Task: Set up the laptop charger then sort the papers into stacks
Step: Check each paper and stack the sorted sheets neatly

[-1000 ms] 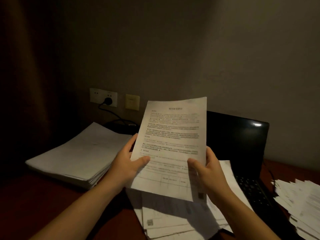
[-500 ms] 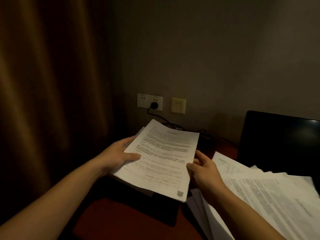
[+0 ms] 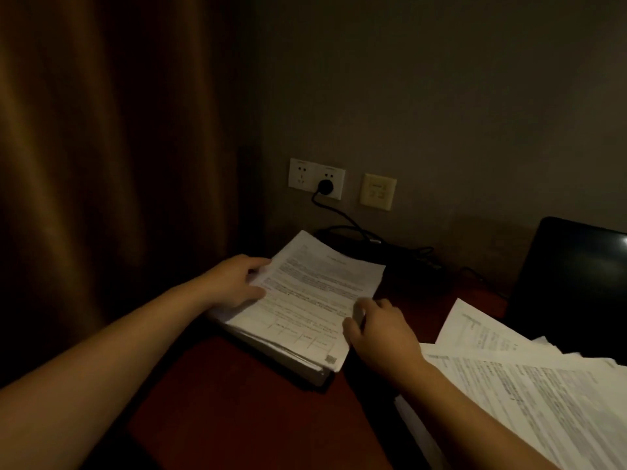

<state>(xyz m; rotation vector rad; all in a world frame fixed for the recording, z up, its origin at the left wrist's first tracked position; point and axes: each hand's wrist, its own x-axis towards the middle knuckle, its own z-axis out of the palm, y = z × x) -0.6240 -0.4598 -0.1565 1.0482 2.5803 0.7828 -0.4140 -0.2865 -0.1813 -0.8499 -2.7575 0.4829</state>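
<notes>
White printed sheet (image 3: 315, 300) lies atop the stack (image 3: 288, 351) at frame centre, long axis running lower right to upper left. Left hand (image 3: 234, 283) pinches its left edge; right hand (image 3: 376, 330), fingers curled, seems to touch its right edge. Unsorted papers (image 3: 529, 385) spread at lower right, nearer the right hand.

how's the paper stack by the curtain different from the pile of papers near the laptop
The stack by the curtain is squared up, edges roughly aligned; the pile near the laptop is fanned out, sheets at different angles. The left hand and right hand rest on the stack's edges; no hand touches the pile. The stack shows whole in view; the pile runs off the frame's right and bottom edges. Both are white printed sheets on the dark red desk.
</notes>
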